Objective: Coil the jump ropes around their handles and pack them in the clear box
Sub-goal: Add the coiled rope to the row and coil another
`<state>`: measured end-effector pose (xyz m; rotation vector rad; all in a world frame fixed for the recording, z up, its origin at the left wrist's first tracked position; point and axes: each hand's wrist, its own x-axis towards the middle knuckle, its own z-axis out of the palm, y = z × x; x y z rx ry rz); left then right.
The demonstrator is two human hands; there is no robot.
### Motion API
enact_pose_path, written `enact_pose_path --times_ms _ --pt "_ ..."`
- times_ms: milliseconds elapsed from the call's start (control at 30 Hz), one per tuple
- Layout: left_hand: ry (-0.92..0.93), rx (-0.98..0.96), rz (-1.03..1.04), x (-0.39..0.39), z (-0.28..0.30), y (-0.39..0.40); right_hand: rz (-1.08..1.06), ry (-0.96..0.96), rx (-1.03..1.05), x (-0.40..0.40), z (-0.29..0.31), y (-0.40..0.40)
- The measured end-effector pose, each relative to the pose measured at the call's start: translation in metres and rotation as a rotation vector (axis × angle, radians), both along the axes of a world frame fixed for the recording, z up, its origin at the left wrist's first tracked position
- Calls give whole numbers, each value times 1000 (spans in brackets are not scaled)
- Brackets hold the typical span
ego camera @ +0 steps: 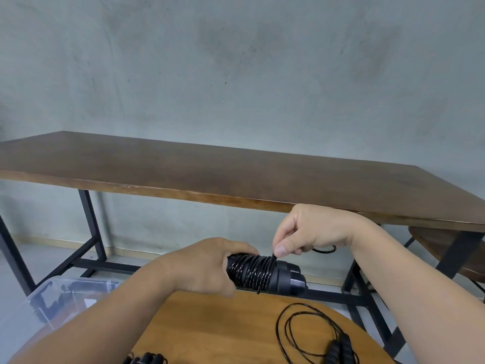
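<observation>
Gripping coiled handles (262,274), left hand (207,266); right hand (309,232) pinches rope; clear box (52,298) (contents unclear) left

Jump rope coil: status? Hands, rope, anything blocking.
Left hand grips handles, rope wound round them. Right hand pinches rope at the coil. Second rope loose on round table. Clear box at left, path unobstructed.

The left hand (207,266) is curled in a grip, while the right hand (307,229) seemingly pinches with thumb and forefinger.
</observation>
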<state>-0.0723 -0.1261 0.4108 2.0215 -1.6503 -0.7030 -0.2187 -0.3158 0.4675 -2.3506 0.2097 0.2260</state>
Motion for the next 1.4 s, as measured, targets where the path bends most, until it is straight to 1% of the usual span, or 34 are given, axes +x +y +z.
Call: enact_pose_path --times_ms 100,167,267,367,467,533,633,833,900,1033,1100,1133,1267,1333,1400 --pt "165 3 -64 -2 5 5 -12 -49 125 -2 -3 -7" --pt "233 -12 -101 -5 8 7 -26 -83 218 -3 -11 -10" --pt "299 -93 -110 -9 13 8 -51 -169 454 -3 -31 -14" --pt "397 -188 -26 -9 13 5 -169 -290 744 3 -52 -10" --pt "521 -243 85 -10 5 1 -241 -375 1041 10 -68 1" --pt "608 -269 159 -12 0 -2 -293 -409 1117 13 -77 5" --pt "670 -290 251 -13 -8 -5 -380 -422 1108 14 -84 14" --pt "662 -282 392 -13 -28 -14 -545 -426 1024 11 -88 30" --pt "665 -280 419 -14 -33 -16 -581 -423 965 11 -90 33" --pt "676 -290 465 -17 -43 -19 -610 -359 748 9 -95 39" --pt "677 -293 475 -17 -47 -19 -611 -338 673 9 -94 43" --pt "670 -292 473 -16 -48 -20 -617 -337 671 10 -94 43" --pt "645 -297 500 -15 -55 -24 -607 -314 782 8 -94 41" --pt "611 -300 512 -17 -59 -26 -604 -284 767 10 -95 40" --pt "575 -288 515 -21 -63 -26 -650 -275 711 12 -98 41"
